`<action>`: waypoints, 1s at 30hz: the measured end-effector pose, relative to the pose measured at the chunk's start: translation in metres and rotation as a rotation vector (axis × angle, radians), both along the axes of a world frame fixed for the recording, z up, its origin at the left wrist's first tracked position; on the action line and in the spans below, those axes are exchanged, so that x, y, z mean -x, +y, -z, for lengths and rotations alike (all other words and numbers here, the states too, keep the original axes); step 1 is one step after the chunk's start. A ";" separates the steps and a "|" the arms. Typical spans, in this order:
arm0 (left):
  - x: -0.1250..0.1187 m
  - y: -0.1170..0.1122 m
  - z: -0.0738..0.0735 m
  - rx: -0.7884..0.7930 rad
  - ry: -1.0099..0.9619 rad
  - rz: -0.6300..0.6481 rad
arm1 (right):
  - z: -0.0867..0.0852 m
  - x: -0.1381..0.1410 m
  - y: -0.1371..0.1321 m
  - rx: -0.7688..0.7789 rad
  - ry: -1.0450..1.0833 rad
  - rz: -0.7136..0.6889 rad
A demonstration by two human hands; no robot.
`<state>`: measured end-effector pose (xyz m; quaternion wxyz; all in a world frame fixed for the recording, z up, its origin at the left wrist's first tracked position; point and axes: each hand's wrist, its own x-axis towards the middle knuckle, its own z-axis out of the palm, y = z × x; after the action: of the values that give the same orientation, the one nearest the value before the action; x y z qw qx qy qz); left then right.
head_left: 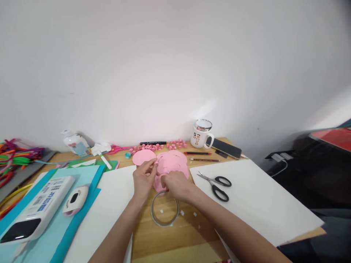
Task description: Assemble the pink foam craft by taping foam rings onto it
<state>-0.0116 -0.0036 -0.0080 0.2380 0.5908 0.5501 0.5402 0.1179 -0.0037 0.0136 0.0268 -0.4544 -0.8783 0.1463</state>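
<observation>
Pink paper pieces with rounded edges point(172, 160) lie in a cluster on the wooden table, beside a separate pink paper oval point(144, 157). My left hand point(144, 179) is at the cluster's left edge, thumb and fingertips pinched together over a tiny bit of pink that I cannot make out. Across the lower part of the cluster rests my right hand point(177, 184), its fingers curled in and hiding whatever they hold. Just below both hands, a roll of tape point(152, 215) lies flat, with small white scraps around it.
Black-handled scissors point(216, 186) rest on white paper at right. Behind are a white mug point(199, 137), a phone point(226, 148), pencils point(204, 159) and pink curled bits point(153, 147). Left stand a bottle point(75, 142), a white device point(38, 208) and a small cream gadget point(76, 200).
</observation>
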 end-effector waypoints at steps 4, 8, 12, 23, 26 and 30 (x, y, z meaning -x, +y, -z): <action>0.002 0.002 0.003 0.058 -0.063 -0.026 | 0.002 -0.005 0.005 0.039 0.223 0.063; 0.003 0.004 0.004 0.158 -0.090 -0.078 | -0.005 -0.013 0.017 0.174 0.508 0.185; 0.003 0.005 0.001 0.197 -0.118 -0.053 | -0.005 -0.014 0.027 0.445 0.752 0.213; 0.007 0.010 -0.001 0.306 -0.668 -0.028 | -0.010 0.005 0.013 0.565 1.156 0.176; 0.009 0.012 -0.004 0.324 -0.817 -0.032 | -0.017 -0.001 0.001 0.533 1.192 0.130; 0.014 0.012 -0.007 0.367 -0.912 0.032 | -0.017 -0.013 -0.013 0.403 1.200 0.115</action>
<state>-0.0258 0.0087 -0.0006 0.5631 0.2507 0.4668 0.6341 0.1311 -0.0171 0.0301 0.4362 -0.3360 -0.6397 0.5362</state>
